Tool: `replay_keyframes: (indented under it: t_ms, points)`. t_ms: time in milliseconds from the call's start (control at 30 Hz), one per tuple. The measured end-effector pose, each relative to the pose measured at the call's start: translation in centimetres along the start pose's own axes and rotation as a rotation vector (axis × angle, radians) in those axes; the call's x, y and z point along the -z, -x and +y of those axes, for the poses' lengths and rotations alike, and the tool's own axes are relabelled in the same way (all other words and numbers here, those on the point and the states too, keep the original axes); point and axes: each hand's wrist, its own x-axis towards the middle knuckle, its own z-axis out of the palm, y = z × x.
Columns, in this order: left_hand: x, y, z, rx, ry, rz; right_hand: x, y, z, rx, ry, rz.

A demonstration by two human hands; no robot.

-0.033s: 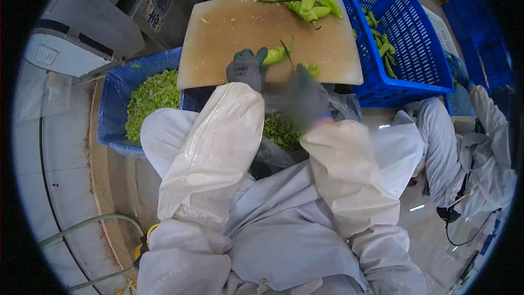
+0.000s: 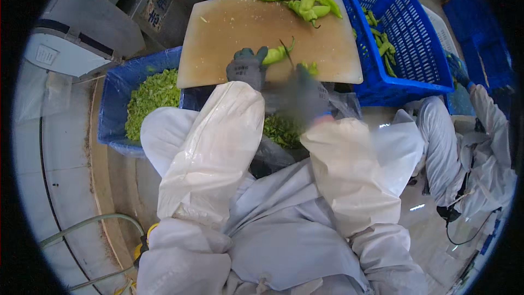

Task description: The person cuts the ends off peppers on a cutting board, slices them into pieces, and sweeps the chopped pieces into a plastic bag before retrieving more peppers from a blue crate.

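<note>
My left hand [image 2: 246, 69], in a grey glove, is closed on the near end of a green pepper [image 2: 278, 54] at the front of the cutting board [image 2: 218, 30]. A thin dark knife blade [image 2: 286, 53] crosses the pepper's right side. The knife is in my right hand [image 2: 307, 97], also gloved in grey and smeared by motion; its handle is hidden. Beside the blade lies a small piece of cut pepper [image 2: 312, 68]. Below my hands, between my knees, chopped green pepper [image 2: 281, 131] shows in a plastic-lined container. Several whole peppers [image 2: 308, 0] are heaped at the board's far right.
A lined blue bin [image 2: 112, 131] of chopped pepper stands at the left. On the right, a blue slatted crate [image 2: 415, 33] holds more peppers. Another person's white-clad arm [image 2: 488, 112] and legs are farther right. A hose [image 2: 93, 221] runs along the lower left.
</note>
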Motion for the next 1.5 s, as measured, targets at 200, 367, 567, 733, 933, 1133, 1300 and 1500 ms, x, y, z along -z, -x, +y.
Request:
replay_keyframes:
  t_ms: [200, 367, 567, 733, 933, 1133, 1300, 1500]
  points:
    - [0.1, -1.1, -0.5, 0.035, -0.098, -0.101, 1.1, 4.0, 1.1, -0.006, -0.065, -0.062]
    - [-0.7, -1.7, 0.4, 0.107, -0.107, -0.163, 2.5, 8.9, 3.9, 0.000, 0.006, 0.040]
    - [-3.9, -5.1, -6.9, 0.569, 1.220, -0.063, 2.3, 9.5, 3.6, 0.094, -0.104, 0.255]
    - [-4.0, -3.3, -6.5, 0.660, 2.144, 0.272, 2.5, 8.8, 1.3, 0.033, -0.146, 0.143]
    - [-3.7, -1.8, -3.6, 0.744, 1.915, 0.570, 1.8, 7.4, -0.9, -0.058, -0.188, 0.111]
    - [-5.6, -1.9, -5.4, 0.751, 1.777, 0.613, -1.6, 4.8, -0.5, -0.068, -0.334, 0.075]
    - [-6.4, -1.9, -4.5, 0.645, 1.764, 0.667, -2.8, 4.2, -2.1, -0.019, -0.197, 0.108]
    - [-7.1, -1.8, -5.1, 0.596, 1.747, 0.652, -2.8, 4.0, -0.2, -0.048, -0.092, 0.026]
